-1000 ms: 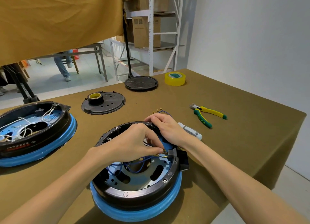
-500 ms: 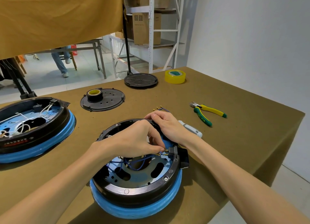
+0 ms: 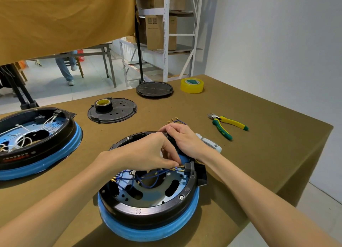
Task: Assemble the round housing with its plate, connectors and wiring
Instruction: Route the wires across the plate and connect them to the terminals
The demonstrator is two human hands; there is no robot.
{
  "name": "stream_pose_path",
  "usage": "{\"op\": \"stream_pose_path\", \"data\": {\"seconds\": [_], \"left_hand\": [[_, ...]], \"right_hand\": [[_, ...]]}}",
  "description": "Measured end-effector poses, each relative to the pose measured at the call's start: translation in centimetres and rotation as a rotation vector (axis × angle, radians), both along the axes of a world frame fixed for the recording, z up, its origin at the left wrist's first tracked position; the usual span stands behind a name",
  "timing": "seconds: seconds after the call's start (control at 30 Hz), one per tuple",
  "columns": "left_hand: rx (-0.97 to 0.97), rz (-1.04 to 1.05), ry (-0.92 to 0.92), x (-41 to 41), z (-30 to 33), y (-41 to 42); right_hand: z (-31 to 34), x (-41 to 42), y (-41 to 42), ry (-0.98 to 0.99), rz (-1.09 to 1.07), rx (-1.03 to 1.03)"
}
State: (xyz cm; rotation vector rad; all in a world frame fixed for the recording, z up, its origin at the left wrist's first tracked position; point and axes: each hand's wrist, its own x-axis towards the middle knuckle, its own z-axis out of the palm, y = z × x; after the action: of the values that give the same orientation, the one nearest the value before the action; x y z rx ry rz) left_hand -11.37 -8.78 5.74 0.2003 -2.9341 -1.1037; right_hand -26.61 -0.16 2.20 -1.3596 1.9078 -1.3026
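Both hands have stayed on the round housing (image 3: 148, 200) on the worktop (image 3: 259, 154). The left hand (image 3: 146, 154) pinches a blue wire (image 3: 157, 174) by the black connector (image 3: 189, 168). The right hand (image 3: 185, 141) grips the housing's far rim.

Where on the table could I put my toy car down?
Bare table lies right of the pliers out to the edge, and between the perforated black plate and the near round housing. A smaller gap sits between the yellow tape roll and the pliers. It is crowded round the housing, where the left hand and right hand work.
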Motion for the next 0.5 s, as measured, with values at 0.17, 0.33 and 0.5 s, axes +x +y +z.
{"op": "stream_pose_path", "data": {"seconds": [0.17, 0.33, 0.5], "left_hand": [[-0.027, -0.015, 0.029, -0.03, 0.05, 0.16], [-0.026, -0.014, 0.095, -0.26, -0.29, 0.69], [0.011, -0.011, 0.104, 0.16, -0.74, 0.42]], "right_hand": [[0.04, 0.05, -0.06, -0.013, 0.006, 0.003], [0.07, 0.11, -0.21, -0.023, -0.001, -0.002], [0.09, 0.19, -0.18, 0.004, 0.009, -0.005]]}}
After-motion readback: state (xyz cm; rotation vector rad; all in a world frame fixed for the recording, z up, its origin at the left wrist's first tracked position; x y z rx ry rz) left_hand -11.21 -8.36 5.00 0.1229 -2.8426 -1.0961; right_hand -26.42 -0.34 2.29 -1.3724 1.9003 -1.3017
